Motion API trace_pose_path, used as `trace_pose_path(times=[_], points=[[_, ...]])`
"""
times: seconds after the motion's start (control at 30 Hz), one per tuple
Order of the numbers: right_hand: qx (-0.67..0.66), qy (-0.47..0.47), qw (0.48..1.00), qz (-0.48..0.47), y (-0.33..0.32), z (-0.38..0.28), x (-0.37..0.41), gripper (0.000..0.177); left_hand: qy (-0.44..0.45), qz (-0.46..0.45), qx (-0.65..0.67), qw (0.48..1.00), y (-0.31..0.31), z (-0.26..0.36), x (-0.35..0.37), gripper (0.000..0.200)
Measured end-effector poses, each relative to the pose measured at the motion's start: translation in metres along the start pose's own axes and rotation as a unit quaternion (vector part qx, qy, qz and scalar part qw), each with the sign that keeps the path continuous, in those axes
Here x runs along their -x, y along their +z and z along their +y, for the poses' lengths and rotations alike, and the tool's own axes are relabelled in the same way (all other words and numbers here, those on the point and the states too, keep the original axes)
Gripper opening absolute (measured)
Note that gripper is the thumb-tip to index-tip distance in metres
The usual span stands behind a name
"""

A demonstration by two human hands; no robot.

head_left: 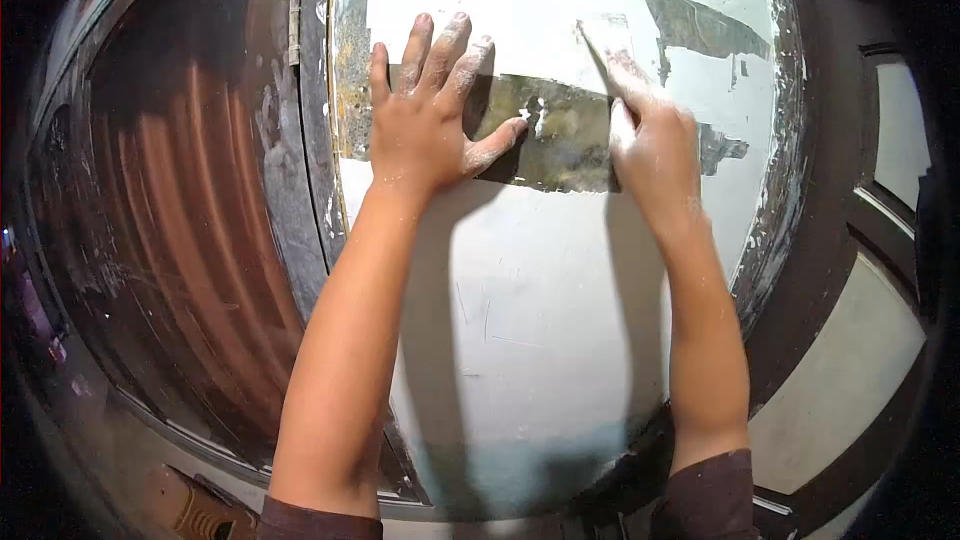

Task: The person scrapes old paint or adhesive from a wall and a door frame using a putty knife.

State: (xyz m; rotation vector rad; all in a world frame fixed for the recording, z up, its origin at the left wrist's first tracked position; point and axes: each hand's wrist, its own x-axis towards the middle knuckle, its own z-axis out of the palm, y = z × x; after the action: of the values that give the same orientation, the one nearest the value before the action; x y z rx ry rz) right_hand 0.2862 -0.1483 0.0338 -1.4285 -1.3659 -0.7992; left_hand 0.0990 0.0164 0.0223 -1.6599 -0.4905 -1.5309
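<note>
My left hand (425, 130) lies on the wall with its fingers spread, and white dust coats the fingertips. Its thumb reaches over a bare grey-brown patch (565, 145) where the white coating (520, 280) is gone. To the right, my right hand (655, 135) is closed around a scraper (597, 52), whose thin blade points up and left against the white surface. White powder covers the right fingers and thumb. Most of the scraper's handle is hidden inside the hand. Small white flakes (540, 115) cling to the bare patch between the hands.
A dark wooden frame with a hinge (294, 30) borders the wall on the left, beside a window with a brown curtain (190, 190). Another bare grey patch (705, 25) shows at upper right. A dark panelled door (840, 380) stands at right. A brown slotted object (205, 510) sits at bottom left.
</note>
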Motion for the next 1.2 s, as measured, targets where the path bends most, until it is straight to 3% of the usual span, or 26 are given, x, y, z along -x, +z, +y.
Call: trace_pose_path(times=[0.03,0.07,0.13,0.2,0.23,0.33,0.47,0.5,0.53,0.6,0.67,1.07,1.13,1.17,1.2], points=[[-0.033,-0.157,0.972,0.171,0.019,0.017,-0.025,0.035,0.004,0.006,0.001,1.000,0.000,-0.001,0.000,0.085],[-0.012,-0.101,0.988,0.119,0.011,0.012,-0.036,0.032,0.007,0.013,0.002,1.000,0.000,-0.001,0.000,0.084],[-0.012,-0.034,0.994,0.104,0.003,-0.002,-0.037,0.031,0.012,0.025,-0.004,1.000,0.002,-0.001,-0.001,0.081],[0.014,-0.014,0.999,0.035,-0.001,-0.002,-0.021,0.032,0.011,0.022,-0.016,1.000,0.000,0.000,-0.001,0.081],[-0.021,-0.120,0.985,0.126,0.013,0.016,-0.008,0.035,0.012,0.032,-0.002,0.999,0.003,-0.002,-0.001,0.081],[-0.020,-0.067,0.994,0.087,0.019,0.024,0.040,0.041,0.006,0.025,0.002,1.000,0.001,0.001,-0.001,0.081],[-0.032,-0.091,0.988,0.117,0.020,0.019,0.019,0.044,0.003,0.025,0.000,1.000,0.000,0.003,-0.002,0.082],[-0.043,-0.048,0.996,0.067,0.007,0.005,0.005,0.043,0.003,0.022,0.000,1.000,0.000,0.003,-0.002,0.082],[-0.015,-0.129,0.979,0.159,0.020,0.018,-0.018,0.041,0.003,0.019,0.000,1.000,-0.001,0.002,-0.001,0.082],[0.014,-0.020,0.998,0.064,-0.003,-0.005,-0.045,0.040,0.005,0.018,-0.005,1.000,0.000,0.000,-0.001,0.082],[0.019,-0.007,0.994,0.103,-0.003,-0.008,-0.070,0.039,-0.001,0.017,0.006,1.000,-0.001,0.001,-0.002,0.080],[0.011,-0.061,0.992,0.108,0.005,0.018,-0.027,0.033,-0.001,0.031,0.022,0.999,0.002,0.002,0.000,0.077],[0.008,-0.133,0.976,0.172,0.010,0.019,-0.054,0.033,0.003,0.036,0.019,0.999,0.001,0.000,-0.001,0.077],[0.045,-0.056,0.992,0.107,-0.003,0.005,-0.063,0.034,-0.001,0.025,0.024,0.999,-0.001,0.001,-0.001,0.077],[0.028,-0.055,0.993,0.099,-0.006,0.001,-0.079,0.034,-0.011,0.000,0.015,1.000,-0.003,0.002,-0.001,0.081]])
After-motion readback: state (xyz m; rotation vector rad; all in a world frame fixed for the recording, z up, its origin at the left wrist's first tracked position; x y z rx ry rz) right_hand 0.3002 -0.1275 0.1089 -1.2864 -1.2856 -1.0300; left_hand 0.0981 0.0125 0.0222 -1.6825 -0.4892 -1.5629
